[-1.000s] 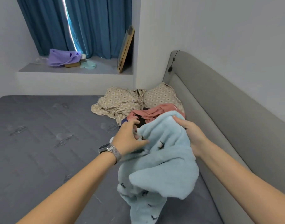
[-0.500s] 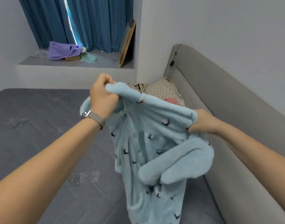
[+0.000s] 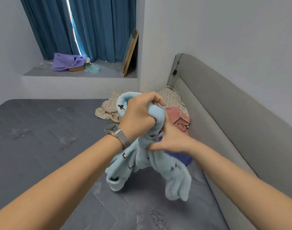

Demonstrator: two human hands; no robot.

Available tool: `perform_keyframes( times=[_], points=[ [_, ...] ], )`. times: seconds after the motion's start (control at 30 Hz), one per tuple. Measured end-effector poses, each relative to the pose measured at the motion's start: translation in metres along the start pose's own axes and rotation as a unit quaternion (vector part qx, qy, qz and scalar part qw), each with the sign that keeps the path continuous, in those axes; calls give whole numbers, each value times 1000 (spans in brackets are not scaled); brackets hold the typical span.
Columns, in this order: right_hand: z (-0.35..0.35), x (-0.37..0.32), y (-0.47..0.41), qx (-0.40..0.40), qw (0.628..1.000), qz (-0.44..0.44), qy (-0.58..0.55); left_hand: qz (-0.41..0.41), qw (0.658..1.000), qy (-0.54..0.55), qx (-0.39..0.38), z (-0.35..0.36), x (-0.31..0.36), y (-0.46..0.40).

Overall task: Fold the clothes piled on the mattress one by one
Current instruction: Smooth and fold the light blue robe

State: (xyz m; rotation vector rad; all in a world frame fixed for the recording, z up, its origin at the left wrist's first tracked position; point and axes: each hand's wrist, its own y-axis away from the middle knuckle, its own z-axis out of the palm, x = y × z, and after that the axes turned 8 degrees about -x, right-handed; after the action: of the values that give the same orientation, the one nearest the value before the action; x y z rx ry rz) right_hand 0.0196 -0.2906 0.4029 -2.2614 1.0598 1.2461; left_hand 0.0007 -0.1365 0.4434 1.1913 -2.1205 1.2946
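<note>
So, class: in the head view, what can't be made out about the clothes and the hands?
- Light blue garment: bunched and blurred, so its type is unclear.
- Purple item: mostly hidden behind right hand.
- Left hand: its fingertips are buried in fleece.
- Pink garment: partly covered.

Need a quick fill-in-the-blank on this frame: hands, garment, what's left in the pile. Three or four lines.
1. Both hands hold the fleece garment, whose colour is light ____.
2. The wristwatch sits on the ____ arm.
3. The left hand grips the fleece ____ the right hand.
4. Against the headboard lies a ____ garment.

Missing: blue; left; above; pink
</note>
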Motion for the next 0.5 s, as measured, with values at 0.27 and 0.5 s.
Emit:
perform_keyframes(
  times=[0.27, 0.5],
  points=[
    [7, -8, -7, 206, 952, 50, -222, -76, 996, -45, 19, -16, -31, 30],
    [-11, -41, 3, 173, 915, 79, -357, -400, 795, 423, -169, 14, -86, 110]
  ],
)
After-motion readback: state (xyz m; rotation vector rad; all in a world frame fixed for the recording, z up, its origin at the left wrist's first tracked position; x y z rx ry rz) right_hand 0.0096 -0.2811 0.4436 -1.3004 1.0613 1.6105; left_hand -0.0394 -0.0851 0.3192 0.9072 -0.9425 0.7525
